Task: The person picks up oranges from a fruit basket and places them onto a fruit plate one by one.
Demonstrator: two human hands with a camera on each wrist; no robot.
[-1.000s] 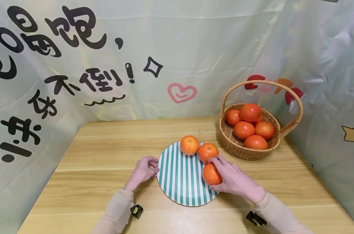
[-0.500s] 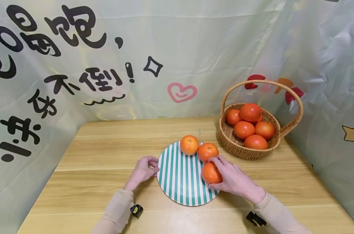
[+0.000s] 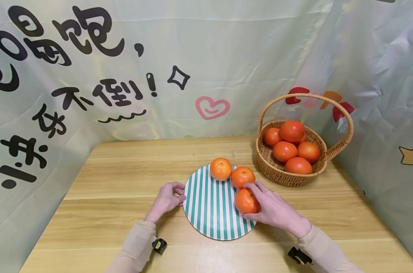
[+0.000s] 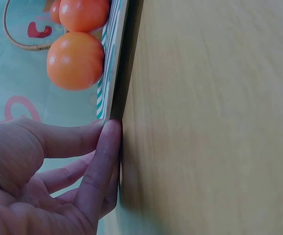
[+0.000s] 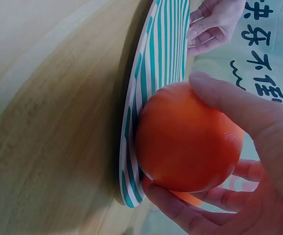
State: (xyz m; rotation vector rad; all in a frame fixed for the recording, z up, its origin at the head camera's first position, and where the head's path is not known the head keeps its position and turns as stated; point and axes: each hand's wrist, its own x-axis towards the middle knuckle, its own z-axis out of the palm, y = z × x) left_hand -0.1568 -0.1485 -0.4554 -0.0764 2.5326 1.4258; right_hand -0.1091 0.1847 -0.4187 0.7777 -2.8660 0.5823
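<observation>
A round plate with green and white stripes lies on the wooden table. My left hand pinches its left rim, thumb above and fingers below, as the left wrist view shows. My right hand grips a smooth orange-red tomato at the plate's right side, thumb on one side and fingers curled round the other. Behind the held tomato sits a second orange-red one. A lighter orange one rests at the plate's back edge. My right palm is hidden in the head view.
At the back right stands a wicker basket with a tall arched handle and several red tomatoes in it. A printed cloth hangs behind and beside the table.
The held tomato has shifted slightly toward the back of the plate and turned a little in my right hand. My left hand stays at the rim.
</observation>
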